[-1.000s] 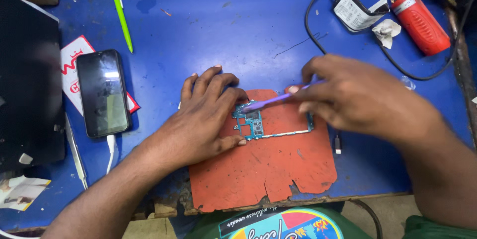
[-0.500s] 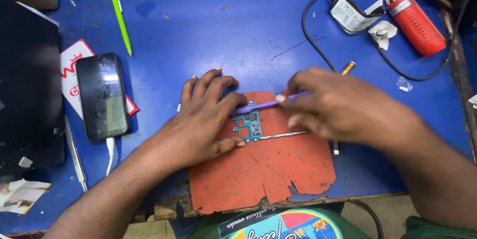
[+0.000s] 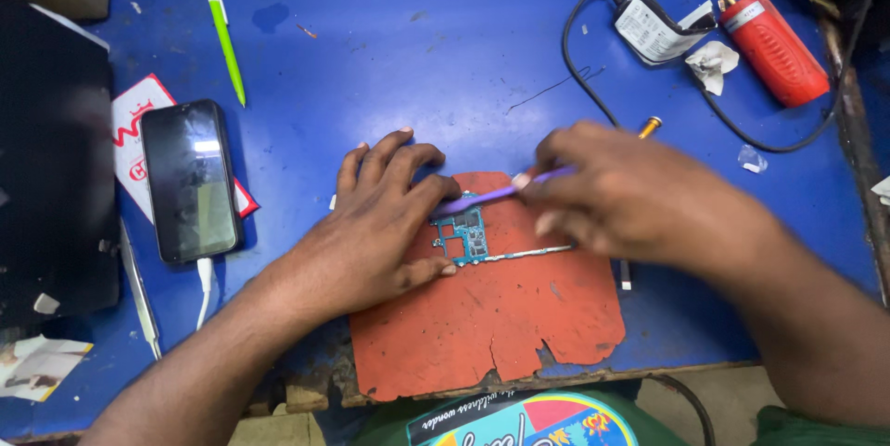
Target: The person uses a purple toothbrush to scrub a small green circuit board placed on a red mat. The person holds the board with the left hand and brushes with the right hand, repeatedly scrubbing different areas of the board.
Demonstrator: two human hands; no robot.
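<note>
Two hands are working: the left hand (image 3: 385,228), fingers spread, is pinning the circuit board (image 3: 466,235), while the right hand (image 3: 640,200) is pinching a purple tool (image 3: 501,194) lying left-right, tip leftward.

the circuit board (image 3: 468,235) lies on the mat (image 3: 491,316) at the table's (image 3: 417,66) near edge, between both hands; the phone (image 3: 190,179) lies toward the left edge, the soldering iron (image 3: 774,49) by the far right corner.

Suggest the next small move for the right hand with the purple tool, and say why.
Probably keep working the purple tool tip across the circuit board: the right hand holds it angled onto the board's top edge, while the left hand pins the board on the red mat.
</note>
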